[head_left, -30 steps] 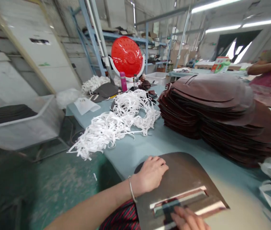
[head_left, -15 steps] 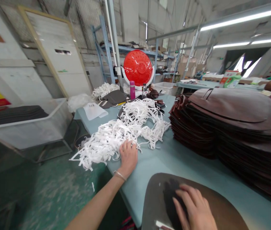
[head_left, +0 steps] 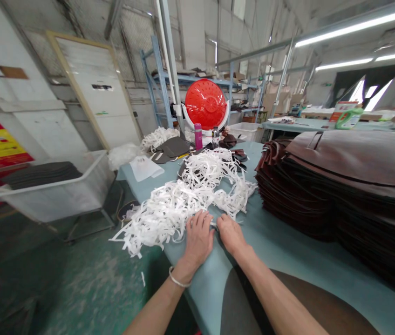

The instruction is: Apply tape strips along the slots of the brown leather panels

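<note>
A loose heap of narrow white strips [head_left: 169, 209] spreads over the table. My left hand [head_left: 199, 237] rests at its near edge, fingers laid forward over the strips and thumb apart. Just to its right, my right hand [head_left: 231, 232] is closed with fingers bent down, at a short white strip end that shows between the hands; its fingertips are partly hidden. Under my right forearm lies a flat dark grey-brown panel [head_left: 302, 298] with a rounded edge, partly out of view at the bottom.
A tall stack of dark brown leather-like pieces [head_left: 358, 158] stands at the right on the blue-green table [head_left: 274, 246]. Behind the heap are a pink bottle [head_left: 198, 136] and a red round fan-like object [head_left: 206, 104]. A white bin [head_left: 61, 195] with dark sheets stands left.
My right hand has moved from the dark panel forward and left to the strips, beside my left hand. The view has shifted slightly; my left hand stays at the heap's edge.
</note>
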`<state>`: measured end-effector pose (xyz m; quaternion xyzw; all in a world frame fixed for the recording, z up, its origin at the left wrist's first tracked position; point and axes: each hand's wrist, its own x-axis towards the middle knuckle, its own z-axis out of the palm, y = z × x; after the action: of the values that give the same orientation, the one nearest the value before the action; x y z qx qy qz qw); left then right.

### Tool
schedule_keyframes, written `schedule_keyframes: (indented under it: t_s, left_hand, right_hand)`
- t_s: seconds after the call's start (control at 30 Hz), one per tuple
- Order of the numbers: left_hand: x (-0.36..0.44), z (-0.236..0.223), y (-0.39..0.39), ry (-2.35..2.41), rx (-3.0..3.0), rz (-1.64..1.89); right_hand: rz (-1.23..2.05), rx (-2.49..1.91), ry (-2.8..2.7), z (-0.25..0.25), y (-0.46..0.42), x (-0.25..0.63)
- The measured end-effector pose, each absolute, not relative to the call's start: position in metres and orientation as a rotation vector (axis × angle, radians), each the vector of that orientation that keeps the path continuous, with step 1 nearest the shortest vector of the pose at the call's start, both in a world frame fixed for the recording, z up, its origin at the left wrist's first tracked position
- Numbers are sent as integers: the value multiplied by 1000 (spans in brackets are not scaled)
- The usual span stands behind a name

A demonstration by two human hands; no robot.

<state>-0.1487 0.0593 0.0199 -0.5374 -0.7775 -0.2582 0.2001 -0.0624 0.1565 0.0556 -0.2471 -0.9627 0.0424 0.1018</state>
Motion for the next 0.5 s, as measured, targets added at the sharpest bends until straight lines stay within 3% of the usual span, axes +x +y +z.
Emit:
schedule_keyframes:
  t_s: [0.27,0.4,0.5]
  left_hand:
    - [-165,20,64,-2297,-1428,-781]
    - [-110,34,61,-2221,-1551,-971]
    - [-52,37,38,-2079,-2120,-1004]
  right_hand:
    - [321,-1110,-2751,50,111,113]
    - [374,-1259,-2667,52,94,191]
    - [331,-1324,-2625,52,83,227]
